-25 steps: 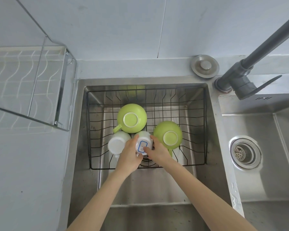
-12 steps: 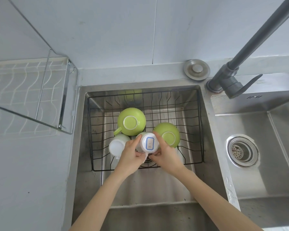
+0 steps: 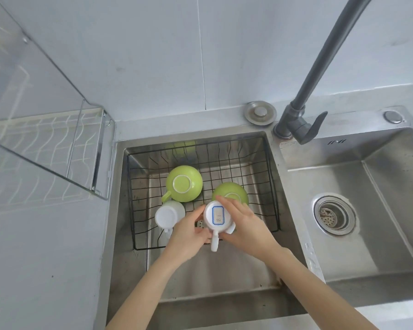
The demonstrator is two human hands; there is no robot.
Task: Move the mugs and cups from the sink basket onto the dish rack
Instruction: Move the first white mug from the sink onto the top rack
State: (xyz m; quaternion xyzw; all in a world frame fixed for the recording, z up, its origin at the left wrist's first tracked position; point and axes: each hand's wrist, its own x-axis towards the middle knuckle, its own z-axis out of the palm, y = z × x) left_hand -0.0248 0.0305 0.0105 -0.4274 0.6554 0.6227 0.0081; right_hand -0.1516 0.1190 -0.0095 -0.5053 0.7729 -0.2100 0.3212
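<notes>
Setting: steel double sink (image 3: 379,210) set in a pale counter (image 3: 45,258), tiled wall behind.
Grip: left hand (image 3: 188,236) and right hand (image 3: 246,225) both clamped round an upturned white mug (image 3: 218,216), labelled base up, handle toward the viewer, held over the sink basket (image 3: 271,186).
Risk: probably a wet mug slipping from the fingers; handle may catch the basket wire.
Nearby: second white mug (image 3: 168,215) just left; two green cups (image 3: 184,184), (image 3: 229,190) upturned behind.
Obstacles: dish rack (image 3: 57,148) up left, its rim to clear; faucet (image 3: 324,67) on the right.

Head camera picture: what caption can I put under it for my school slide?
Both hands, left and right, hold an upside-down white mug above the sink basket.
</notes>
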